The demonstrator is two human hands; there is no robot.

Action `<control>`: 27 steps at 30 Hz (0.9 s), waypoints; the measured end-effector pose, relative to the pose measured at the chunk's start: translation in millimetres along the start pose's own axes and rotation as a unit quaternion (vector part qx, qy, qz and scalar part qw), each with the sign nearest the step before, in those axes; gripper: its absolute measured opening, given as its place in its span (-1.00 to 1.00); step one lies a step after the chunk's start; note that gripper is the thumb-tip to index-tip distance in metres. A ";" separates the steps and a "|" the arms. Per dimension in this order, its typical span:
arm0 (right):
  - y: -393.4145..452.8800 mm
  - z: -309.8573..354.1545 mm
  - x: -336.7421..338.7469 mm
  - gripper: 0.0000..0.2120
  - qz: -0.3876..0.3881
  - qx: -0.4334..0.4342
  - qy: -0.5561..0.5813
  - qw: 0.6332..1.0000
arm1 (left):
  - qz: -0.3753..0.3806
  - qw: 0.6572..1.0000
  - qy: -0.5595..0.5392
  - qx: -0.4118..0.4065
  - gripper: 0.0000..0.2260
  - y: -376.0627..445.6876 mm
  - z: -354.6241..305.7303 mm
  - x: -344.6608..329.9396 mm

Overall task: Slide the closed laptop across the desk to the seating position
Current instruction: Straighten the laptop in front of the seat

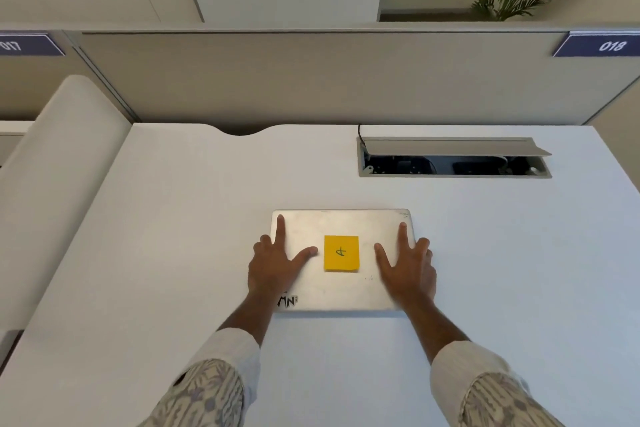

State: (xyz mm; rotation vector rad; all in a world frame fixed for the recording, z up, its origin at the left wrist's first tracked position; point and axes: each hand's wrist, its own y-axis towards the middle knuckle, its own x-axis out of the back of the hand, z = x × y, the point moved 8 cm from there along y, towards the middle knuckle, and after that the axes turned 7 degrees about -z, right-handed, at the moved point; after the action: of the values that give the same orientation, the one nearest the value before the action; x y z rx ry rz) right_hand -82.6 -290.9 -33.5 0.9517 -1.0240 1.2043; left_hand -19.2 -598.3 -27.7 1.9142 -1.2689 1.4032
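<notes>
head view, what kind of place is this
Most likely an open-plan office workstation: a white desk bounded by a grey partition with a numbered label 018, plus a cable hatch.

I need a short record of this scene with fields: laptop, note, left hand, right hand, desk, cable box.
laptop: closed, silver, flat on desk
note: yellow sticky note on lid centre
left hand: flat on lid's left side, fingers spread
right hand: flat on lid's right side, fingers spread
desk: white
cable box: behind laptop, flap raised

One laptop, one sticky note, two hands, two number plates.
</notes>
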 end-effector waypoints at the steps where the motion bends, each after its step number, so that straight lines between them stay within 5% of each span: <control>1: 0.0 0.4 -0.2 -0.24 0.001 -0.002 0.001 1.000 | -0.002 1.000 0.008 -0.003 -0.01 0.0 -0.6 0.5; 27: -8.8 0.3 -1.6 -0.27 0.007 0.009 -0.025 1.000 | -0.030 0.998 0.060 -0.023 -0.03 -2.0 1.4 -8.1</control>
State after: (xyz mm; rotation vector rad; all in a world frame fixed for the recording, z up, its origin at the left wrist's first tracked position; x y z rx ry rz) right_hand -74.0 -292.7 -35.2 0.9938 -1.0628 1.2088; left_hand -17.3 -595.1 -35.3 1.7947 -1.1696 1.4227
